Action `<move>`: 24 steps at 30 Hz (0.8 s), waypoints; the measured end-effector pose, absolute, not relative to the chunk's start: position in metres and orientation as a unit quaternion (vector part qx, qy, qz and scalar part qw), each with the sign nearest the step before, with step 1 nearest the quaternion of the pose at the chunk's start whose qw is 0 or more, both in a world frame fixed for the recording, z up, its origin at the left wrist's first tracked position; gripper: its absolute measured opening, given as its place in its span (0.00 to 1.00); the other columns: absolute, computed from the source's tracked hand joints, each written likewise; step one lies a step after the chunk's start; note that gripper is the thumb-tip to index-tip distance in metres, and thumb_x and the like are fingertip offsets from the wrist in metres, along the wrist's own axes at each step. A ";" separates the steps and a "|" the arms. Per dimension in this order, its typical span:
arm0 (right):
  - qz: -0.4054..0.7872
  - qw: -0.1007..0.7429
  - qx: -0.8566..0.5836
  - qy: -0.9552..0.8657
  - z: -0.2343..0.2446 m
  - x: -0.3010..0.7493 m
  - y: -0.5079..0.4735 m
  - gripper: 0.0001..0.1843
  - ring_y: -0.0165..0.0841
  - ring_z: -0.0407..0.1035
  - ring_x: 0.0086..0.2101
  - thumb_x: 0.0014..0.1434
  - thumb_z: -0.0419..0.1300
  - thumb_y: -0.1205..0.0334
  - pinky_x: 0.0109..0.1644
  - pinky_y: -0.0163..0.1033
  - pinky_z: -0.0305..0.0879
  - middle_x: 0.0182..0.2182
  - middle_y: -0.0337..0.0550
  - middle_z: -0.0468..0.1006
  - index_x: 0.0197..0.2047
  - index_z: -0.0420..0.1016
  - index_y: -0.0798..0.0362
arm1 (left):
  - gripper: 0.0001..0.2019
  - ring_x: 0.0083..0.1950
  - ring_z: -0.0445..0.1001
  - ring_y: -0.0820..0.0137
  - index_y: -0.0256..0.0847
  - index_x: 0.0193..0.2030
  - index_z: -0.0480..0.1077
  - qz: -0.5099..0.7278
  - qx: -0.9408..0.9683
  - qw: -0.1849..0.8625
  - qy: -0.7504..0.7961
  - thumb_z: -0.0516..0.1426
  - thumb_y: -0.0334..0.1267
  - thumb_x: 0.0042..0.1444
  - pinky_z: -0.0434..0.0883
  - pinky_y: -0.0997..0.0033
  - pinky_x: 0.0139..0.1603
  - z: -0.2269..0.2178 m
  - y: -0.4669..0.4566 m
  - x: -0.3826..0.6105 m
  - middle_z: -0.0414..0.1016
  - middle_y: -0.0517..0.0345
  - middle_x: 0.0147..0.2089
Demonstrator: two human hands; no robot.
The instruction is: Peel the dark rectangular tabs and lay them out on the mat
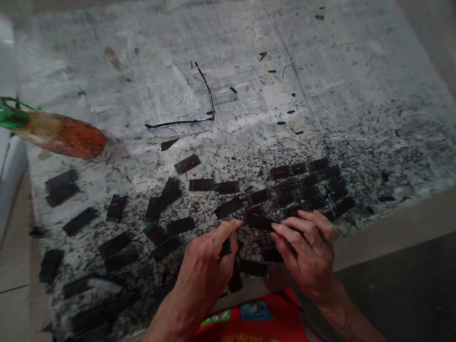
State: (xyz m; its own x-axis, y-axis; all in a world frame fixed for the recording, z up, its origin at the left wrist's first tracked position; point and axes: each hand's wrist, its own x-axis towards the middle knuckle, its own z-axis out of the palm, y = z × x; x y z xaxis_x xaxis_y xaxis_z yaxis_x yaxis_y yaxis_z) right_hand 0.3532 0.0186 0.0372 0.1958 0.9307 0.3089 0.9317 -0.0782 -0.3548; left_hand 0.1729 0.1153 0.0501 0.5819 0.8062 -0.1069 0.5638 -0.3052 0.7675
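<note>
My right hand (308, 247) pinches the right end of a small dark rectangular piece (261, 222) between thumb and forefinger, low over the front of the table. Close to that piece's left end is my left hand (208, 261), its thumb and forefinger pressed together. Whatever those left fingertips hold, if anything, is too small to make out. Similar dark pieces lie in rough rows just beyond my hands, such as one reddish-brown piece with a dark border (259, 196). Another dark piece (253, 267) lies between my wrists, near the table's edge.
Glasses (180, 123) lie unfolded farther back on the grey, scrap-strewn table (160, 33). An orange carrot-shaped object with a green top (67, 135) is at left. More dark pieces (80, 221) are scattered at front left. The table edge runs along the right.
</note>
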 end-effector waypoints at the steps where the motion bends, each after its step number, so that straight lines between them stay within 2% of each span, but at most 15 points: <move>1: 0.000 0.232 -0.735 -0.637 0.036 0.350 0.020 0.06 0.41 0.65 0.47 0.57 0.63 0.62 0.56 0.53 0.57 0.35 0.41 0.76 0.40 0.76 0.48 | 0.13 0.42 0.80 0.67 0.38 0.45 0.73 0.146 0.800 0.398 0.423 0.50 0.29 0.60 0.75 0.73 0.44 0.048 0.113 0.173 0.81 0.55 0.43; 5: 0.003 0.193 -0.745 -0.639 0.032 0.345 0.022 0.09 0.43 0.64 0.47 0.58 0.61 0.60 0.54 0.52 0.57 0.37 0.46 0.76 0.42 0.77 0.51 | 0.16 0.42 0.80 0.67 0.39 0.49 0.72 0.121 0.814 0.391 0.412 0.49 0.27 0.58 0.76 0.70 0.44 0.041 0.107 0.174 0.80 0.57 0.45; 11: 0.016 0.171 -0.749 -0.639 0.034 0.345 0.023 0.08 0.43 0.64 0.47 0.59 0.60 0.61 0.53 0.51 0.56 0.36 0.46 0.77 0.41 0.76 0.51 | 0.17 0.46 0.79 0.65 0.39 0.52 0.70 0.091 0.817 0.390 0.416 0.48 0.28 0.59 0.75 0.66 0.47 0.039 0.109 0.176 0.79 0.55 0.49; 18: 0.045 0.164 -0.743 -0.648 0.039 0.350 0.027 0.06 0.43 0.64 0.46 0.58 0.61 0.62 0.53 0.51 0.56 0.35 0.45 0.77 0.39 0.77 0.51 | 0.17 0.43 0.80 0.61 0.39 0.52 0.71 0.067 0.819 0.384 0.421 0.49 0.29 0.59 0.77 0.61 0.44 0.041 0.112 0.180 0.79 0.55 0.48; 21: 0.060 0.162 -0.737 -0.653 0.041 0.351 0.026 0.05 0.43 0.64 0.46 0.57 0.61 0.64 0.53 0.51 0.56 0.35 0.44 0.78 0.39 0.77 0.50 | 0.16 0.42 0.80 0.61 0.38 0.51 0.71 0.072 0.820 0.379 0.422 0.49 0.29 0.59 0.77 0.62 0.43 0.042 0.112 0.181 0.79 0.54 0.47; 24: 0.071 0.164 -0.734 -0.655 0.042 0.352 0.024 0.06 0.43 0.64 0.47 0.57 0.62 0.64 0.53 0.52 0.55 0.35 0.42 0.79 0.39 0.77 0.49 | 0.15 0.40 0.80 0.64 0.39 0.50 0.72 0.092 0.822 0.372 0.422 0.50 0.29 0.59 0.76 0.68 0.41 0.041 0.112 0.182 0.80 0.56 0.45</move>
State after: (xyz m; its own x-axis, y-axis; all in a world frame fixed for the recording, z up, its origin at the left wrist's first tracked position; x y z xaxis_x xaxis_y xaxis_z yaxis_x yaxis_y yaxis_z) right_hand 0.3525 0.0235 0.0420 0.1316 0.9851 0.1108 0.9382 -0.0877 -0.3348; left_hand 0.1819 0.1123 0.0413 0.6270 0.7617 -0.1634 0.6252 -0.3670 0.6888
